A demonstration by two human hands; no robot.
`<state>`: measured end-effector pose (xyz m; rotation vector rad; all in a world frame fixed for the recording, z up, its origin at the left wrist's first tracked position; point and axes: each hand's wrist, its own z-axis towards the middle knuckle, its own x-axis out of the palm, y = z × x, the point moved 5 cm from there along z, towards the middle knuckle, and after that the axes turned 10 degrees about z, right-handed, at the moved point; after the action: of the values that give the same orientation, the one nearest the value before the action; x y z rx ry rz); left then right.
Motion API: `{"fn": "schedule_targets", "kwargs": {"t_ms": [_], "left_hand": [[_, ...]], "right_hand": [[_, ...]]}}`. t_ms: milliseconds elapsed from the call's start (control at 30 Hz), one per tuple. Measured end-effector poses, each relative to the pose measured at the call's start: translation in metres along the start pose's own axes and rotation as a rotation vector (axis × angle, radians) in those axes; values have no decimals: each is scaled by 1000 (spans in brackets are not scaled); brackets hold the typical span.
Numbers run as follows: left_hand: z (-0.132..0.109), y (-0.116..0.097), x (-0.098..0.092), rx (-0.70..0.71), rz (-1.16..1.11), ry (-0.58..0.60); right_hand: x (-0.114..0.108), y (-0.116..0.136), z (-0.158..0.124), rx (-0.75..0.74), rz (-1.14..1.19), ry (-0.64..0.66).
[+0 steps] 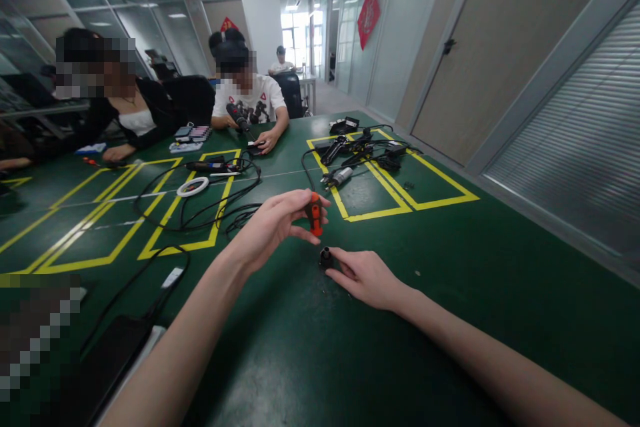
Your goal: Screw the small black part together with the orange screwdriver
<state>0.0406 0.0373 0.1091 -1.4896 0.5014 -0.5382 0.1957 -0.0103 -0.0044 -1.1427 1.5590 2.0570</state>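
My left hand is closed around a short orange-and-black tool handle, held nearly upright above the green table. Its exact kind is unclear, and the fingers cover part of it. Just below and to the right, my right hand pinches a small black cylindrical part between thumb and fingertips, close to the tabletop. A short grey tip sticks up from that part. The handle and the black part are apart, with a small gap between them.
Tangled black cables and adapters lie ahead inside yellow tape outlines. To the left are a white ring and looping cable. A black device lies near my left forearm. Across the table, a person holds a power tool; another sits further left.
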Motion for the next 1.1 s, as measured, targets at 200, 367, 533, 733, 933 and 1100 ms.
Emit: {"fn": "schedule_targets", "kwargs": {"t_ms": [200, 367, 533, 733, 933, 1100], "left_hand": [[2, 3, 2, -25, -41, -1], [1, 1, 3, -5, -16, 3], [1, 1, -1, -6, 24, -19], [2, 1, -2, -10, 6, -31], [3, 4, 0, -26, -65, -11], [2, 3, 0, -21, -27, -8]], "right_hand": [[0, -1, 0, 2, 5, -4], [-1, 1, -1, 2, 11, -3], [0, 0, -1, -2, 8, -8], [-1, 2, -1, 2, 5, 6], [-1, 2, -1, 4, 7, -2], [0, 0, -1, -7, 9, -4]]}}
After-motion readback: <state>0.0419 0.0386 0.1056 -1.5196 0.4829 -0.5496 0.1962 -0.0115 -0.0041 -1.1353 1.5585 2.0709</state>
